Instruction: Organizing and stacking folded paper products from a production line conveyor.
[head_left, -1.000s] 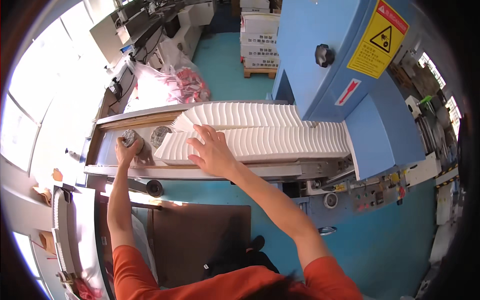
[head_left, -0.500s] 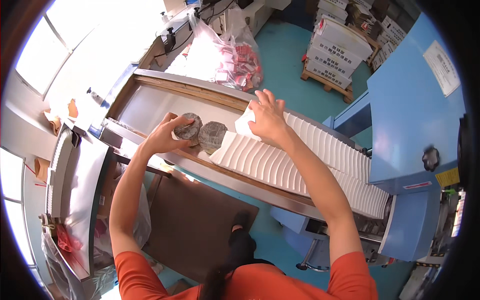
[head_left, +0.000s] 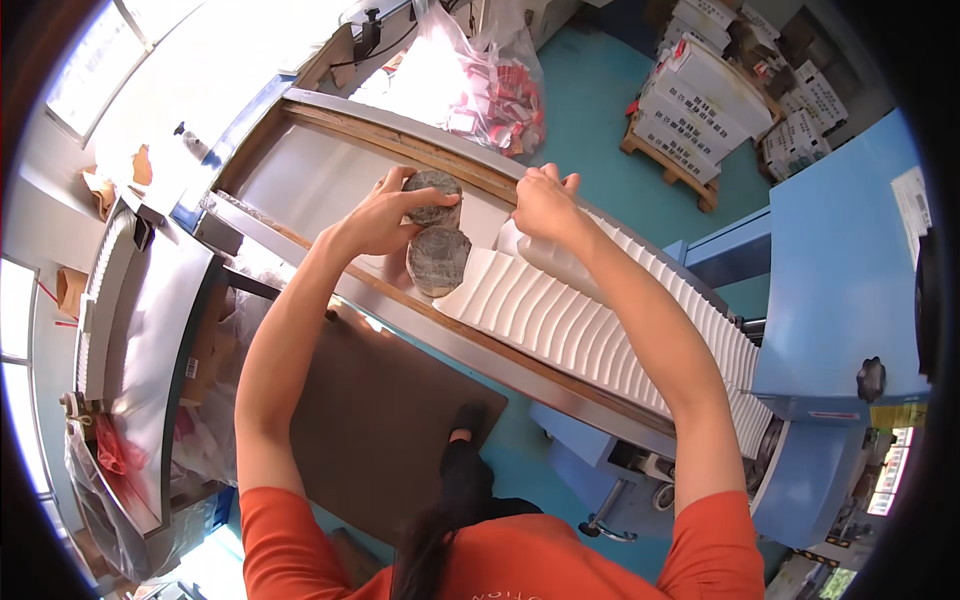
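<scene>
My left hand (head_left: 385, 215) is closed round the side of a round grey block (head_left: 435, 190), its thumb across the face. A second round grey block (head_left: 438, 262) leans against the left end of the near row of white paper stacks (head_left: 540, 300). My right hand (head_left: 548, 205) has curled fingers at the left end of the far row of white paper stacks (head_left: 650, 255), over the end stack; its fingertips are partly hidden. Both rows lie side by side in a long metal-edged trough (head_left: 300, 180).
A blue machine (head_left: 840, 280) stands at the trough's right end. Beyond the trough are a clear bag (head_left: 500, 105) of red and white pieces and boxes (head_left: 700, 105) on a pallet. A side table (head_left: 165, 330) stands at left, and a brown board (head_left: 380, 430) lies below.
My left hand has moved the far grey block rightward and away from me, towards the far row's end. My right hand's fingers have curled in from a wider spread. The view has shifted slightly.
</scene>
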